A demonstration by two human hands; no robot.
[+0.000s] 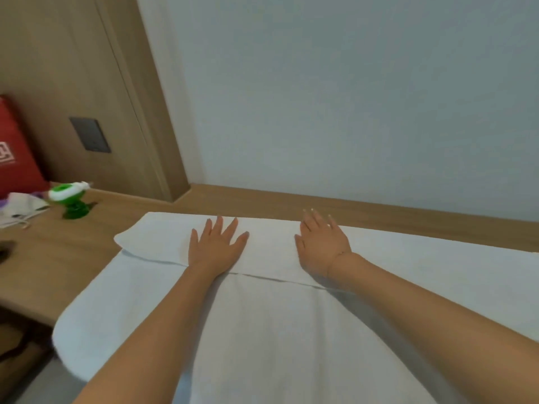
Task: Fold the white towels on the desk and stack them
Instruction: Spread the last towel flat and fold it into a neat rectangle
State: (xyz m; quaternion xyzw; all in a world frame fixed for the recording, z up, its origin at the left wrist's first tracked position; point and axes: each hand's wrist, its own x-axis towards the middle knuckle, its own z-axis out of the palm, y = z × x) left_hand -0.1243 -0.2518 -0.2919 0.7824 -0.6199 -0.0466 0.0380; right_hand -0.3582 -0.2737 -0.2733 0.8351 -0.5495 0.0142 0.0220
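1. A white towel (262, 330) covers most of the wooden bench (73, 258), its near end hanging over the front edge.
2. The far part is folded back, that edge running just behind both wrists.
3. Left hand (217, 246) and right hand (322, 243) press flat on the fold, no grip, fingers straight.
4. Bare bench lies left, by a green bottle (71, 199).

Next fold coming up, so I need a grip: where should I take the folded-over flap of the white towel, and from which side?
Probably pinch the flap at its free edge, the seam nearest you, coming from the left end where its rounded corner lies uncovered. Both the left hand and right hand lie flat on it now.
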